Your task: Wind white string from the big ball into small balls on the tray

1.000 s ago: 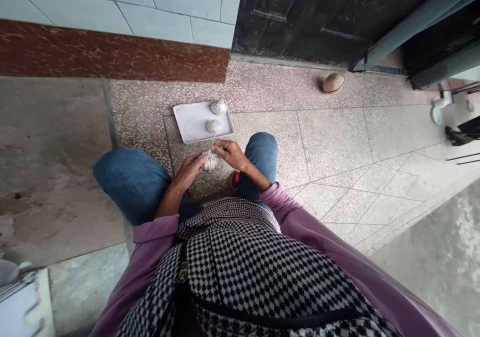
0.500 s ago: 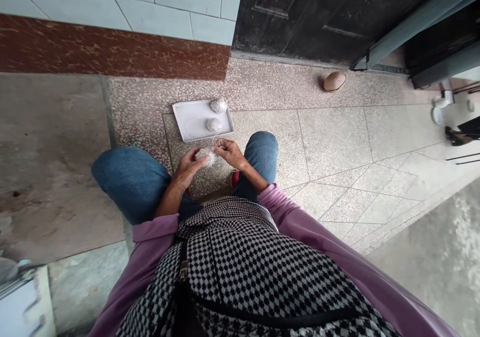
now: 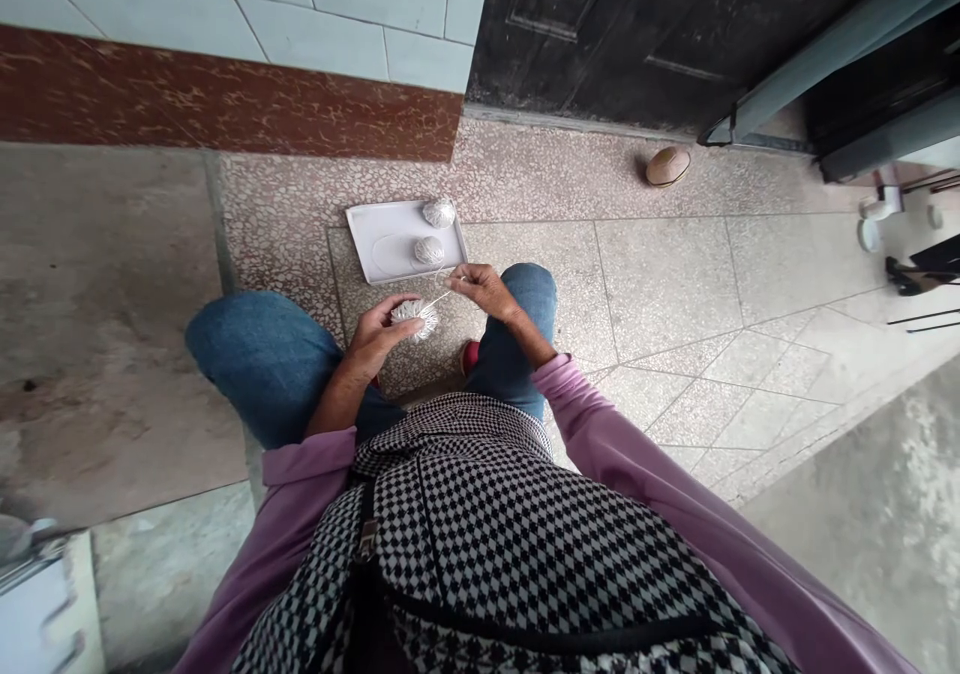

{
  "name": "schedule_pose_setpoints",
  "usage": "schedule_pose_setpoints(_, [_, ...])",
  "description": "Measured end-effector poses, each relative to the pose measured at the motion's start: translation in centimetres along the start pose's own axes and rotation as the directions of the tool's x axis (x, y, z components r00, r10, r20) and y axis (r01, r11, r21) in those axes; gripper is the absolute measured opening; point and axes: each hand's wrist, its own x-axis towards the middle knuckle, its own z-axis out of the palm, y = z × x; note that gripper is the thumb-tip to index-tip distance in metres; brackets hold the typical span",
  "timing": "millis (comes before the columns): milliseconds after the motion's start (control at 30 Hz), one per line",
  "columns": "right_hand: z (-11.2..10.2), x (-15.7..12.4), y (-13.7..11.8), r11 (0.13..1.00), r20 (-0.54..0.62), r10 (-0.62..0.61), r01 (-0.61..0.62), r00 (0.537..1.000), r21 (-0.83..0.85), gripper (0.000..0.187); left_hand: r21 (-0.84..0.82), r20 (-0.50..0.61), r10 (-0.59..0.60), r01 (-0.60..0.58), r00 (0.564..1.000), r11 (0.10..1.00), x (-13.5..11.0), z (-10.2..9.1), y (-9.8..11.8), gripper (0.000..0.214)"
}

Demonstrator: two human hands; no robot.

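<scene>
My left hand is closed around a round, looped piece of white yarn work, pinched between thumb and fingers. Up and to the right of it, my right hand is closed with its fingertips on a strand of white yarn, drawn taut from the yarn work. Whether a thin hook is also in those fingers is too small to tell. Just beyond both hands, a white tray lies on the floor. It holds a nearer yarn ball and a farther yarn ball; a loose strand runs near the nearer one.
My knees in blue jeans flank the hands. A tiled wall and a black door stand ahead. By the door lies a rounded tan object. At the far right, a person's dark shoe shows.
My right hand has moved to the right, away from the yarn work, and the strand between them is now stretched out. The left hand stays nearly in place.
</scene>
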Motion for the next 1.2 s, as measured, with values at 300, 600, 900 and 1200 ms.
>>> schedule_pose_setpoints(300, [-12.4,0.8,-2.3,0.988,-0.379,-0.154,0.142,0.912,-0.061,0.072,-0.269,0.051,0.012,0.003,0.999,0.963,-0.5,-0.1,0.4,0.078])
schedule_pose_setpoints(600, [-14.4,-2.2,-1.8,1.000,-0.367,0.017,-0.008,0.930,0.028,0.062,-0.475,-0.086,0.055,-0.090,0.995,0.875,-2.0,-1.3,2.2,0.082])
schedule_pose_setpoints(900, [-16.6,-3.3,2.2,0.933,-0.683,0.169,-0.338,0.711,-0.121,0.032,-0.574,-0.350,0.215,-0.390,0.912,0.720,-1.7,-3.3,4.8,0.087])
schedule_pose_setpoints(1200, [-12.0,-1.8,0.0,0.932,-0.498,-0.054,-0.135,0.866,-0.337,0.006,-0.239,0.034,-0.070,0.076,0.997,0.968,-0.8,-1.0,1.4,0.075])
